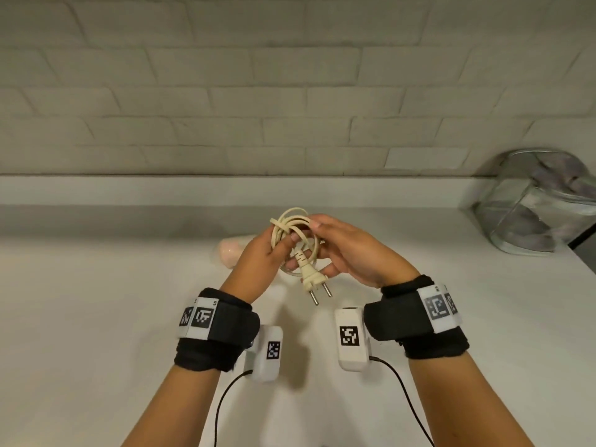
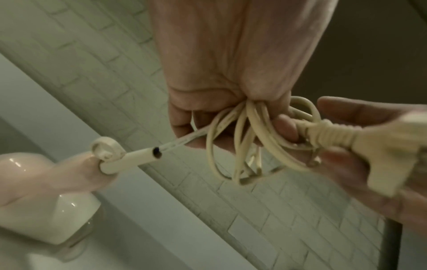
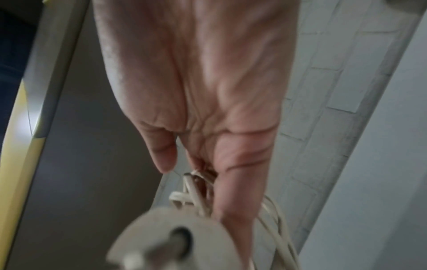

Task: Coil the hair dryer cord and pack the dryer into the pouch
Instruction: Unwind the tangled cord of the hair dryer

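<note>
Cream-coloured flat hair dryer cord [image 1: 292, 232], wound into several loose loops, held up above the white countertop [image 1: 96, 301] between both hands. Left hand [image 1: 258, 256] fingers curled tight round the bundle; left wrist view shows the loops [image 2: 233, 138] bunched and coming out of the closed fist, thumb [image 2: 286, 126] pressed on the strands. One straight strand runs from the fist down to the cream strain-relief sleeve [image 2: 138, 155] at the handle end of the pale pink glossy hair dryer [image 2: 46, 197]. Dryer lies on the countertop, below and beyond the left fingers; in the head view only its rounded pink end [image 1: 229, 251] shows past the left knuckles.

Right hand [image 1: 351, 253] fingers partly bent, cupping the loops from the other side; fingertips [image 1: 314, 224] touch the top of the coil. Cream two-pin plug [image 1: 311, 275] hangs from the coil between the two hands, pins pointing down toward the wrists; lower right fingers lie against the plug neck. Right wrist view: plug [image 3: 171, 237] blurred, close to the lens, cord strands [image 3: 275, 219] beside an extended finger [image 3: 233, 201].

Clear plastic zip pouch with silver trim [image 1: 535, 201] stands on the countertop well apart, right of the right hand, against the white brick wall [image 1: 290, 91].
</note>
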